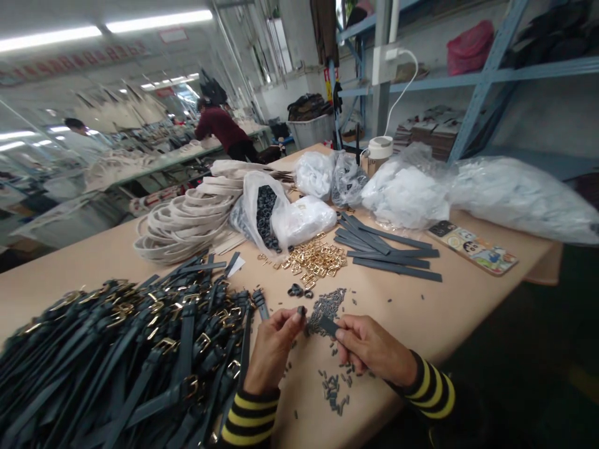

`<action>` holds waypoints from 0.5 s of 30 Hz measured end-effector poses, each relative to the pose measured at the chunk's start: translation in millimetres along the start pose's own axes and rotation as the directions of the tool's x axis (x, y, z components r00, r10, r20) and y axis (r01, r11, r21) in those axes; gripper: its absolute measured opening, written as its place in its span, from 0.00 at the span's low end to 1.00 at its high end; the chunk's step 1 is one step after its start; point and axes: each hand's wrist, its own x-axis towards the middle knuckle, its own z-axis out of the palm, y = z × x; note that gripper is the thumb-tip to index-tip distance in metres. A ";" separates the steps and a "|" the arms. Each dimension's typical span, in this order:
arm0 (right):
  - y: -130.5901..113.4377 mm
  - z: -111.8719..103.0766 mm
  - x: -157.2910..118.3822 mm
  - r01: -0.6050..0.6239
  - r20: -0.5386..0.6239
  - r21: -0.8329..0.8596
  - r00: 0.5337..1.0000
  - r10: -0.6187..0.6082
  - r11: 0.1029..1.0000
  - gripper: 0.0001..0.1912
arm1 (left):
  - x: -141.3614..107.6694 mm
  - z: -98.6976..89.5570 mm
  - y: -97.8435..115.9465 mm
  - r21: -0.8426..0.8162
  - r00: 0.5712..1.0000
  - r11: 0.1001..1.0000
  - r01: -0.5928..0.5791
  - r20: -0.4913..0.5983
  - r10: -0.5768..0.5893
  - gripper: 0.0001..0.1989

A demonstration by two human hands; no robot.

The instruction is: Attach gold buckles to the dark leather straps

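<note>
The right hand [369,348] pinches a short dark leather strip [327,325], its long axis pointing left toward the left hand [274,350], whose fingertips narrowly grip a small dark piece [300,310] just apart, beside a scatter of tiny dark pieces [325,310].

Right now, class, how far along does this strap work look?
Looks done: the heap of dark grey straps with gold buckles. In hand: the right hand holds a short dark strip, the left hand pinches a small dark piece. Left: loose dark straps, gold metal buckles, scattered tiny dark pieces.
</note>
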 end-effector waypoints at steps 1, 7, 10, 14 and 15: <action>-3.0 4.1 0.5 0.032 -0.028 -0.060 0.999 -0.034 0.998 0.12 | -8.4 0.6 1.8 -0.080 1.000 0.997 0.021 -0.002 -0.021 0.13; -19.6 26.2 -2.8 0.122 -0.098 -0.378 0.980 -0.171 0.918 0.12 | -47.2 6.6 12.6 -0.473 0.994 0.878 0.069 -0.040 -0.099 0.07; -25.8 27.0 -8.4 0.165 -0.080 -0.509 0.968 -0.237 0.845 0.12 | -60.1 8.2 18.9 -0.310 0.993 0.951 -0.003 -0.114 -0.034 0.06; -32.0 17.8 -17.0 0.253 0.118 -0.570 0.967 -0.227 0.781 0.12 | -77.7 16.2 21.9 -0.095 0.992 0.988 -0.118 -0.056 0.113 0.04; -32.8 16.0 -19.4 0.265 0.162 -0.569 0.964 -0.209 0.779 0.11 | -81.9 18.7 21.2 -0.069 0.989 0.987 -0.146 -0.023 0.144 0.04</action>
